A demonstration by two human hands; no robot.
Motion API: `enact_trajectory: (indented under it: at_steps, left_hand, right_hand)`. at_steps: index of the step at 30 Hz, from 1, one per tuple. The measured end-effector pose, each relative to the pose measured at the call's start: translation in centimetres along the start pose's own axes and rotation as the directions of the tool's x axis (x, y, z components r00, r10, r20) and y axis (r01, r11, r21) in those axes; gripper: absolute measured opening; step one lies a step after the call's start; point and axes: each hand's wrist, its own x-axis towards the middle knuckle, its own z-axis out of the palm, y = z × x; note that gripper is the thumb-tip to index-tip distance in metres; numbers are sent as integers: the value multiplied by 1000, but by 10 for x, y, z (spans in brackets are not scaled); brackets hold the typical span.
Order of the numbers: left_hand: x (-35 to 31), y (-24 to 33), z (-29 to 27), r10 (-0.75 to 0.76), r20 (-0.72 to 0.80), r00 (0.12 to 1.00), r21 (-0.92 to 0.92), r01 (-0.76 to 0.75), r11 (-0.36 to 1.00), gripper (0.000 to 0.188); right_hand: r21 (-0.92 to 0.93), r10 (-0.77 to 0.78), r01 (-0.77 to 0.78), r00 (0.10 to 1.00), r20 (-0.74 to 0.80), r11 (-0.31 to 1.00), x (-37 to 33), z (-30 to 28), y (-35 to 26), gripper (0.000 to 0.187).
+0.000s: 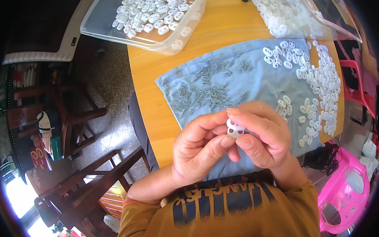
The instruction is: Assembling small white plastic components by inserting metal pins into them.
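Note:
Close in front of my chest, a small white plastic cord lock (pixel 236 129) with holes in it is pinched between both hands. My left hand (pixel 203 145) grips it from the left with thumb and fingers. From the right, my right hand (pixel 265 134) closes on the same piece, fingertips on top and thumb below. Beyond the hands, many small metal springs (pixel 205 95) lie scattered on a light blue cloth (pixel 259 84). White two-holed plastic pieces (pixel 287 52) rest on the cloth's far right part, and rounder white pieces (pixel 284 106) lie nearer my right hand.
A clear plastic bin (pixel 170 46) of white pieces stands at the far left of the wooden table (pixel 145 116). A clear bag (pixel 273 15) of white parts lies far right, above a heap of loose pieces (pixel 328 88). A pink plastic chair (pixel 346 188) is at right.

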Motion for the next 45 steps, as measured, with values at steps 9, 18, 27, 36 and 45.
enact_trajectory:
  at_steps: [9,18,27,36,45]
  left_hand:
    - [-2,-6,1,55,-8,998,10,-55,998,33]
    - [-3,-10,4,131,-31,991,82,-128,988,28]
    - [0,-5,7,106,-43,993,-2,-106,994,30]
    - [-3,-2,7,49,-110,993,77,-40,996,29]
    - [0,-5,5,76,-54,996,17,-75,997,28]
  right_hand:
    - [-93,-61,58,997,-35,994,0,5,2,28]
    - [-87,-112,106,991,-73,991,-2,10,4,25]
    - [-127,-192,180,978,-83,975,-1,10,8,28]
    - [-88,-70,59,988,-138,994,-4,8,5,34]
    - [-4,-34,34,989,-147,999,-3,12,1,23]
